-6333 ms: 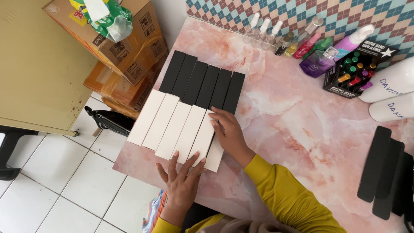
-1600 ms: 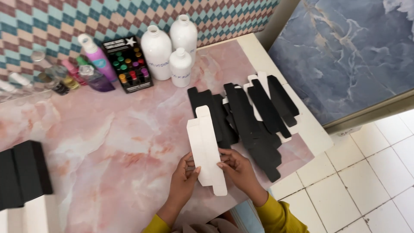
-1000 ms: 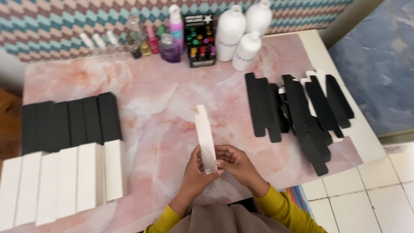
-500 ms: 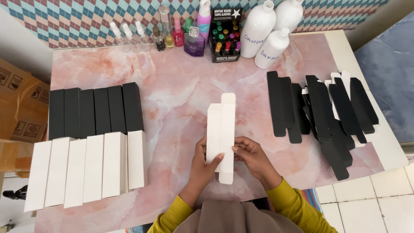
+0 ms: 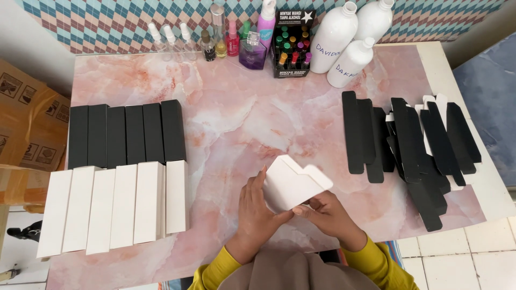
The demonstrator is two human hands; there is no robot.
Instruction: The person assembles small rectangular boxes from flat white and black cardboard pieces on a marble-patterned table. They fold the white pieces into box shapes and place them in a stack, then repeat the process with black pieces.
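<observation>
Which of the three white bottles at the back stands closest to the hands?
The smallest white bottle, in front of the two taller white bottles. It stands nearer the table's middle; the taller pair sits against the patterned wall.

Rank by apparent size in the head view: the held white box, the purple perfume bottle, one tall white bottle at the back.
1. Held white box, though nearness to the camera inflates it.
2. Tall white bottle.
3. Purple perfume bottle, clearly smallest.
</observation>
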